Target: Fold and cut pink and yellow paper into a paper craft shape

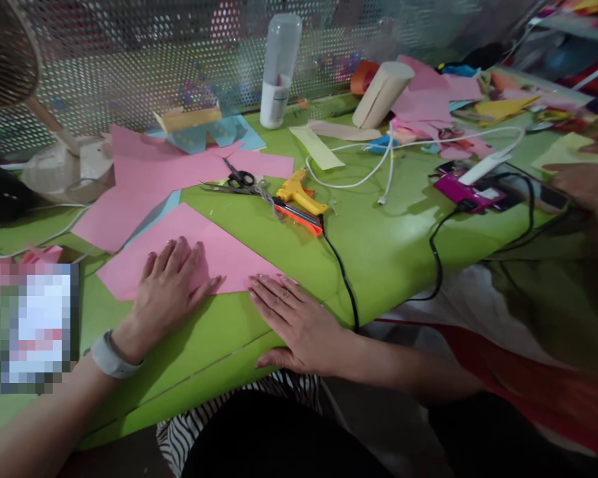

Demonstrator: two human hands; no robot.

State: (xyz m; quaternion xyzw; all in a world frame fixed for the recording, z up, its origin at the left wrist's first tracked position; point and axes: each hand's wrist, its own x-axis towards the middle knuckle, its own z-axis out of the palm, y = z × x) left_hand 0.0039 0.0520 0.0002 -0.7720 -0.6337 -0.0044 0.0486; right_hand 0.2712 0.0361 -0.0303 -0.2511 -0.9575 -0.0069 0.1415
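Black clothing (274, 441) closest. Left hand (172, 275) spread on pink paper (224, 249), flat on green table (389, 245); right hand (303, 325) flat, fingertips on its corner. Looks early: glue gun (298, 191) unheld; remaining steps unclear.

Plain pink paper sheet (224, 255), flat and angular
One corner points away beyond the left fingers (178, 257), which lie on the paper; the near edge shows between left thumb (205, 289) and right fingertips (265, 285), a narrow corner beneath the latter.
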